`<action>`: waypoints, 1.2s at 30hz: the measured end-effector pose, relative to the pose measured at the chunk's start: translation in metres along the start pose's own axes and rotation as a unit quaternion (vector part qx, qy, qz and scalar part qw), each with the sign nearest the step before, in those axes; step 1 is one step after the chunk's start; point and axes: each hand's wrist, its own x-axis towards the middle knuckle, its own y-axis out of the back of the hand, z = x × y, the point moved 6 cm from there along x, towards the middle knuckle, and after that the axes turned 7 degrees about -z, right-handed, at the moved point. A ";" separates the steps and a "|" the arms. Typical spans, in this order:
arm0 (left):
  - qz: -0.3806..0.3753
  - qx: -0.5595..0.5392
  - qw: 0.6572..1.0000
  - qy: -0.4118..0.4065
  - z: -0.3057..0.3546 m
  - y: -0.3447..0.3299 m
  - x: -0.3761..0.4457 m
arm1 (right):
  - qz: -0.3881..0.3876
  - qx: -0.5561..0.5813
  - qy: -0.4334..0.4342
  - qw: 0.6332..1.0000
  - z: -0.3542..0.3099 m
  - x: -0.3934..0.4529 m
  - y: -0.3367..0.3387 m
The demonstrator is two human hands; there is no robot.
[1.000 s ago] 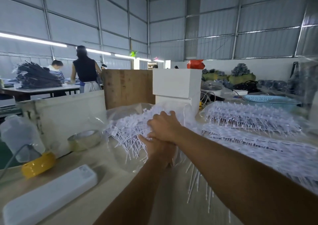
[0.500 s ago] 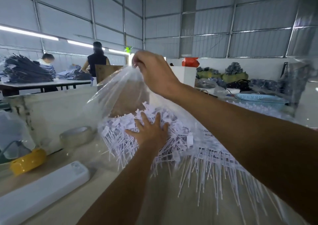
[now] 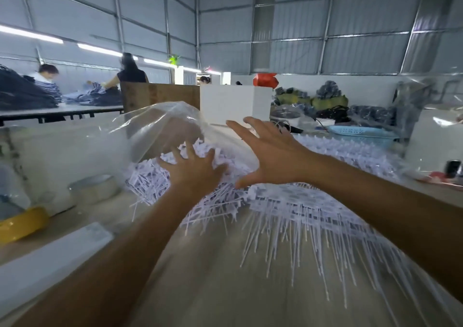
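A heap of thin white plastic tag ties lies spread across the wooden table in front of me. My left hand rests flat on the far left part of the heap, fingers spread. A clear plastic bag billows loose above and behind that hand. My right hand hovers open just right of the bag, fingers straight and spread, holding nothing.
A tape roll, a yellow tape roll and a flat white box lie at the left. A white box, a wooden board and a blue basket stand behind the heap. People work at a far table.
My right hand has let go of the raised plastic bag and dropped lower, now open. The bag has sagged down behind the heap. My left hand stays on the ties.
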 end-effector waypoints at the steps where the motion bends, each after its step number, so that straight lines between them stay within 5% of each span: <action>1: -0.009 0.008 0.999 -0.034 0.011 -0.006 -0.015 | -0.030 -0.025 -0.027 0.999 0.010 -0.007 -0.009; 4: -0.073 0.015 0.988 -0.132 0.038 -0.042 -0.052 | -0.040 0.019 -0.080 0.996 0.025 -0.013 -0.020; 7: -0.070 -0.010 0.989 -0.131 0.030 -0.062 -0.047 | 0.082 0.126 -0.102 0.983 0.022 -0.004 0.002; 10: -0.046 -0.027 0.994 -0.100 0.017 -0.063 -0.028 | 0.158 0.314 -0.075 0.933 0.015 -0.001 0.026; 15: -0.017 -0.012 0.994 -0.108 0.008 -0.064 -0.018 | 0.115 0.394 -0.134 0.902 0.012 -0.017 -0.017; 20: 0.013 -0.006 0.996 -0.092 0.007 -0.063 -0.020 | 0.092 0.608 -0.296 0.731 0.013 -0.034 -0.084; 24: -0.006 -0.035 0.996 -0.080 0.009 -0.063 -0.016 | 0.091 0.633 -0.302 0.707 0.006 -0.021 -0.080; 28: -0.031 -0.039 0.996 -0.079 0.011 -0.054 -0.013 | 0.177 0.695 -0.268 0.643 0.019 -0.021 -0.054; 30: -0.017 -0.003 0.995 -0.102 0.011 -0.046 -0.018 | 0.205 0.632 -0.238 0.709 0.011 -0.033 -0.057; 32: 0.057 0.013 0.987 -0.148 0.010 -0.026 -0.029 | 0.227 0.487 -0.114 0.836 -0.011 -0.044 -0.057; 34: 0.179 0.026 0.950 -0.254 0.011 -0.004 -0.052 | 0.199 0.264 0.038 0.943 -0.035 -0.046 -0.055; 36: 0.239 0.080 0.891 -0.378 0.009 -0.003 -0.079 | 0.114 -0.051 0.130 0.984 -0.046 -0.041 -0.068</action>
